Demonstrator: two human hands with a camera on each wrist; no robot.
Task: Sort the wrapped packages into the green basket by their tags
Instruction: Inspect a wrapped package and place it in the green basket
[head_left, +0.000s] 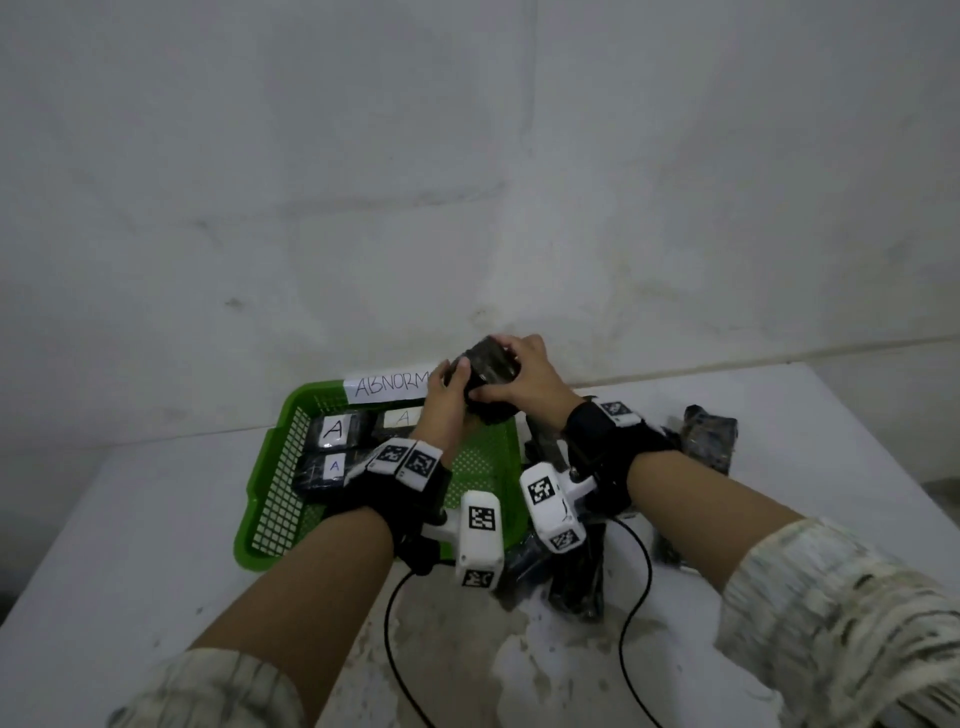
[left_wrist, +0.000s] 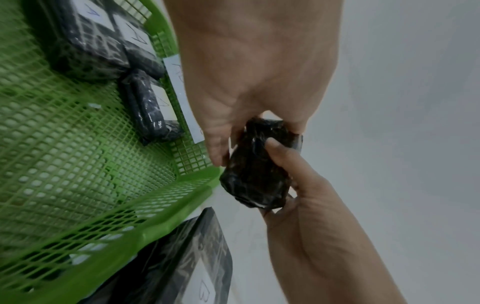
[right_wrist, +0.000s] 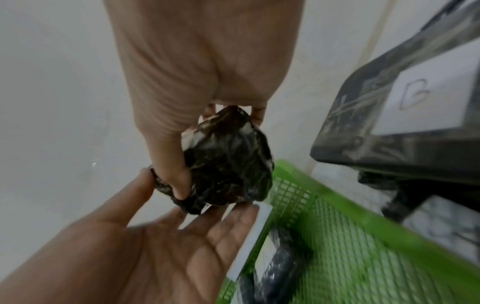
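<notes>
Both hands hold one black wrapped package (head_left: 488, 366) (left_wrist: 257, 170) (right_wrist: 228, 164) in the air over the far right corner of the green basket (head_left: 260, 467) (left_wrist: 155, 232) (right_wrist: 363, 205). My right hand (head_left: 511, 364) (right_wrist: 215, 148) grips it from above, thumb pressed into the wrap. My left hand (head_left: 460, 379) (right_wrist: 197, 211) lies flat-palmed beside and under it, straight fingers touching it. No tag shows on the held package. Three packages tagged A (head_left: 335, 431) (left_wrist: 85, 47) lie in the basket's far left part.
A paper label reading ABNORM (head_left: 387, 387) is fixed on the basket's far rim. More black packages (head_left: 711, 436) lie right of the basket, one tagged B (right_wrist: 415, 98) (left_wrist: 182, 267). Black cables (head_left: 639, 597) trail over the white table (head_left: 130, 545). A wall stands close behind.
</notes>
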